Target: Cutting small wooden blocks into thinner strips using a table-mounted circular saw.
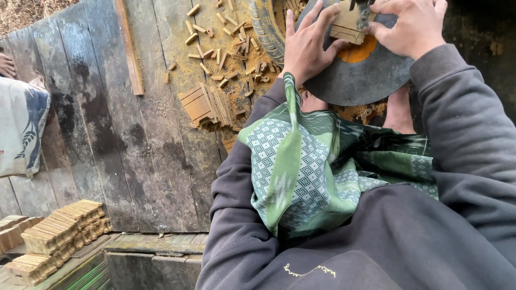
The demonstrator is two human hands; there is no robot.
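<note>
Small wood block (pixel 348 24) sits at top of frame, on round grey disc (pixel 365 72), pinned flat so it stays put. Left hand (pixel 307 45) presses block's left side, fingers spread. Right hand (pixel 411 26) grips its right side, next to dark tool (pixel 361 12). Old tyre (pixel 266 27) rings disc. Cut sticks (pixel 212 104) and sawdust lie on planks (pixel 118 107). No box; stacked blocks (pixel 54 236) sit bottom left.

- A small block of tan wooden slats (pixel 348 24) is lying flat on the dark round disc (pixel 365 75), near its orange centre.
- The disc is sitting level, its near edge rounded.
</note>
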